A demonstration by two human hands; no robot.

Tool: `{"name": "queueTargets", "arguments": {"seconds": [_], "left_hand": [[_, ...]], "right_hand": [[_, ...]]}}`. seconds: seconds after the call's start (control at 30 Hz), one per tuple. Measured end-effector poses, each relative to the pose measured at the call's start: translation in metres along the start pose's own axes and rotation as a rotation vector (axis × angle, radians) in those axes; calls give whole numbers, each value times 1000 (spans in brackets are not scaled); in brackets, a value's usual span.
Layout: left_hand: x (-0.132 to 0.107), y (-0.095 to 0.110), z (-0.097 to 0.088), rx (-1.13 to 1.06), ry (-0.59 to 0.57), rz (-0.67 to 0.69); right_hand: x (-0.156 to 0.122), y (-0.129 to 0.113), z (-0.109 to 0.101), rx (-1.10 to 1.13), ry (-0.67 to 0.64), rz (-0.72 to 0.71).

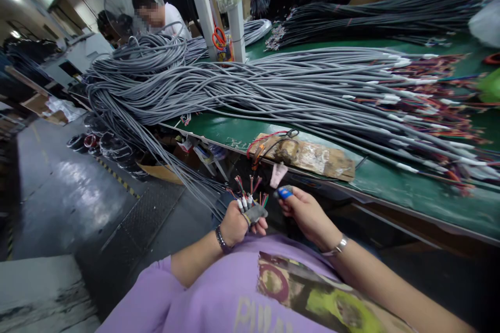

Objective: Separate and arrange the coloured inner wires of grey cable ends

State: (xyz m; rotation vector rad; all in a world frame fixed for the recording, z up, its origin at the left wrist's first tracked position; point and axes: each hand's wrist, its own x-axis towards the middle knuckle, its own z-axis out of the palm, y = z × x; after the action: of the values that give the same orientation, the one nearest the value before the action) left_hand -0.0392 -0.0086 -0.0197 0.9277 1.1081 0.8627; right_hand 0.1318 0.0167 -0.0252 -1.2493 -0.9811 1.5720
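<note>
My left hand is closed around several grey cables, their white-sleeved ends and bare coloured wires sticking up past the fingers. A grey cover sits on its thumb. To the right, my right hand has its fingertips pinched together, with a blue wrapping at the tip of a digit. Whatever it may hold is too small to make out. Just above those fingertips a pale pink piece hangs at the bench edge. The grey cables run from my left hand up to the bench.
A big bundle of grey cables covers the green bench. Near its edge lies a taped board with red and black leads. Black cables lie behind. A white post stands mid-bench, and a person sits beyond.
</note>
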Motion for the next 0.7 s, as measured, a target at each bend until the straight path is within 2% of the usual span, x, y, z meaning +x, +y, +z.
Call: {"name": "queueTargets", "arguments": {"seconds": [0.07, 0.17, 0.37, 0.5, 0.7], "left_hand": [[2, -4, 0, -34, 48, 35], [3, -7, 1, -36, 82, 76], [2, -3, 5, 94, 22, 141], [2, -1, 4, 128, 41, 132], [7, -5, 3, 29, 163, 162]], "right_hand": [[-2, 1, -1, 98, 20, 91], [-6, -3, 2, 121, -89, 157], [-7, -18, 17, 8, -228, 89], [-6, -17, 18, 36, -199, 50], [-8, -7, 15, 92, -142, 79]]}}
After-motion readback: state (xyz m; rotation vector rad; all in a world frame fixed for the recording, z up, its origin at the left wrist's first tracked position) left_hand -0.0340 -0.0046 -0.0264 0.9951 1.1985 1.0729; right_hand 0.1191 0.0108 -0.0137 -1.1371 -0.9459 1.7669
